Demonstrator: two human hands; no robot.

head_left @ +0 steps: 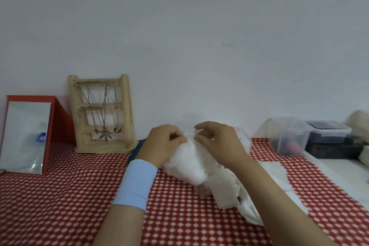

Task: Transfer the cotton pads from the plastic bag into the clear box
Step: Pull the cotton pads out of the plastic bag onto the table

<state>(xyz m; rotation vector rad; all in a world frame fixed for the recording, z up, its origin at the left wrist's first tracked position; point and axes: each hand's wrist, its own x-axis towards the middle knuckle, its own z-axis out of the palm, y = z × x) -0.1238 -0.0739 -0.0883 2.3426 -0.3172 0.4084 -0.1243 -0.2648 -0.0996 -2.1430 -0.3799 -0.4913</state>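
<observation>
Left hand: our left hand point(163, 142), with a light blue wristband point(135, 183) on its wrist, pinched the top edge of the crinkled clear plastic bag point(179, 171) between curled fingers and thumb.
Right hand: our right hand point(217, 142) pinched the same top edge just beside the left, fingers bent in a narrow grip on the plastic.
Bag: it stood between our hands on the red tablecloth with small white dots point(69, 195), its lower end touching the cloth.
Cotton pads: the white cotton pads point(197, 156) filled the bag; we could not tell how many.
Loose pieces: flat white squares point(225, 193) lay on the cloth under our right forearm, touching the bag.
Clear box: the small clear plastic box point(244, 143) sat just behind our right hand, partly hidden by it; we could not see inside.
Far left: a red-framed rectangular mirror point(26, 136) leaned against the wall.
Beside it: a pale wooden ladder-shaped jewellery stand point(125, 114) held silver necklaces point(103, 126).
Far right: a clear plastic storage tub point(287, 136) stood by a dark-lidded container point(327, 132).
</observation>
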